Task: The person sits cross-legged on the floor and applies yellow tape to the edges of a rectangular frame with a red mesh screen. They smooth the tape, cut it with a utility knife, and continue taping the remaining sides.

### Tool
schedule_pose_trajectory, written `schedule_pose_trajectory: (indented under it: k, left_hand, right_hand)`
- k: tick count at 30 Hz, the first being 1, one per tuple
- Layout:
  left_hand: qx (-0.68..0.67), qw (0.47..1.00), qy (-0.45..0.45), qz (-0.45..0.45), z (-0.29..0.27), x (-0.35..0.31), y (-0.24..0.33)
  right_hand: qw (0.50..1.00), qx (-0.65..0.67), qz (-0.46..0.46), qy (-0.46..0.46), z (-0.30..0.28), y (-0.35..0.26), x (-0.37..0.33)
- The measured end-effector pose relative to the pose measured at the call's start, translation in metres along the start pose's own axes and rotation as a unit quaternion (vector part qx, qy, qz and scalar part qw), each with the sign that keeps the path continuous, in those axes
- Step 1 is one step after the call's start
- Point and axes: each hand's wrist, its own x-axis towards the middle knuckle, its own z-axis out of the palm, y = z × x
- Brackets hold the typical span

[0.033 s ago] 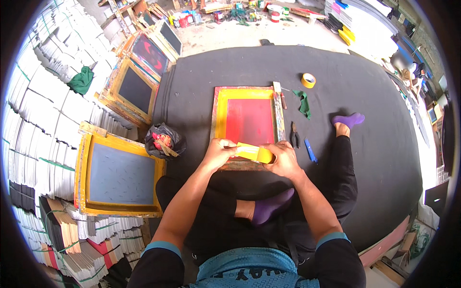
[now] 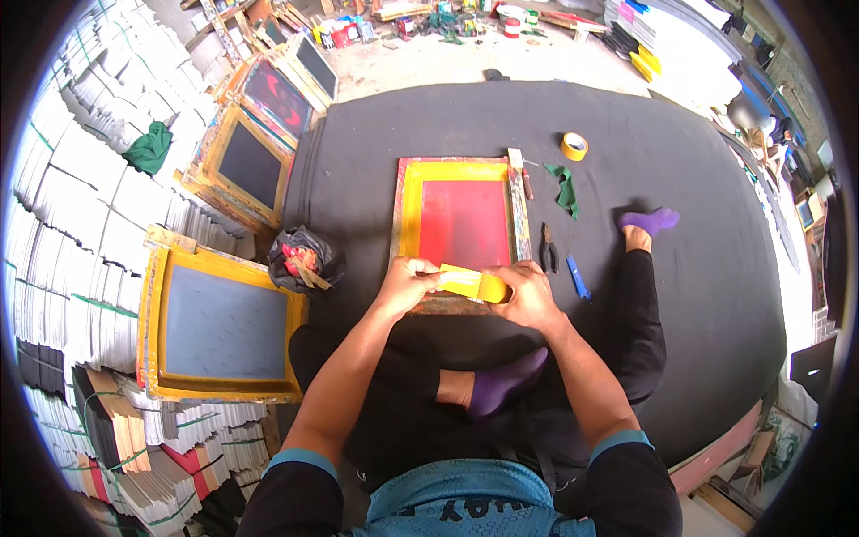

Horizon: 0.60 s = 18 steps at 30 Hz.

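Observation:
Above the near end of a screen-printing frame, my left hand (image 2: 410, 285) pinches the end of a short yellow tape strip (image 2: 460, 280). My right hand (image 2: 526, 295) is closed around a yellow tape roll (image 2: 494, 288), from which the strip stretches leftward; the fingers cover part of the roll. The screen-printing frame (image 2: 410, 215) lies flat beneath both hands, with a red mesh and yellow tape along its inner borders. A thin strip of wood, stained with paint, rests along its right side.
Pliers (image 2: 548, 249), a blue utility knife (image 2: 577, 277), green cloth (image 2: 564, 190) and another tape roll (image 2: 574, 147) lie to the right on the black mat (image 2: 707, 304). At left are a black bag (image 2: 329, 259), a grey-meshed frame (image 2: 154, 331) and stacked paper. My purple-socked feet flank the tools.

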Motion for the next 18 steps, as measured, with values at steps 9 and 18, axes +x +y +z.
schedule_pose_trajectory:
  k: [9, 18]
  left_hand:
    - [-0.078, 0.994, 0.071, 0.014, -0.066, 0.007, -0.017]
    - [-0.046, 0.993, 0.101, -0.044, -0.115, 0.005, -0.076]
  right_hand:
    - [0.995, -0.049, 0.058, -0.071, -0.035, 0.057, -0.007]
    - [0.966, -0.102, 0.167, -0.17, -0.063, 0.113, -0.056]
